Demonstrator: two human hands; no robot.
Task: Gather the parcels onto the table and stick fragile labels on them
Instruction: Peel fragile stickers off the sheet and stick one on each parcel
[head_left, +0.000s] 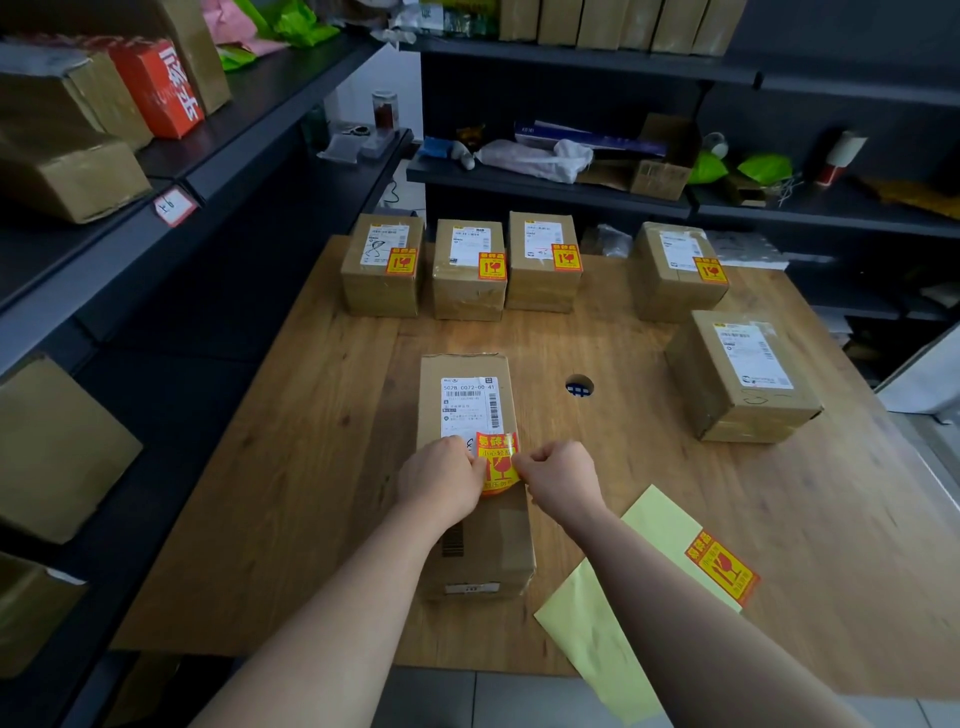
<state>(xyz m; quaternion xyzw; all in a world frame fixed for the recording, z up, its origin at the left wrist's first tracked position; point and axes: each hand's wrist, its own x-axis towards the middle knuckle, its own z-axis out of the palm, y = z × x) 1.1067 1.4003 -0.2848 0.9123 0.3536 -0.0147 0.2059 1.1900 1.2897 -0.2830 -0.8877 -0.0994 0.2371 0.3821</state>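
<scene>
A long cardboard parcel (475, 525) lies in front of me on the wooden table (322, 467). Above its top, just below the white shipping label, both hands pinch a red-and-yellow fragile label (497, 463). My left hand (441, 480) grips its left edge and my right hand (561, 478) its right edge. The label bulges upward between them. Several parcels along the table's far edge carry fragile labels, among them one at the far left (382, 265). A parcel at the right (743, 376) shows only a shipping label.
A yellow backing sheet (613, 639) with one fragile label (722, 566) left on it lies at the front right, overhanging the table edge. A round cable hole (579, 386) sits mid-table. Dark shelves with boxes stand to the left and behind.
</scene>
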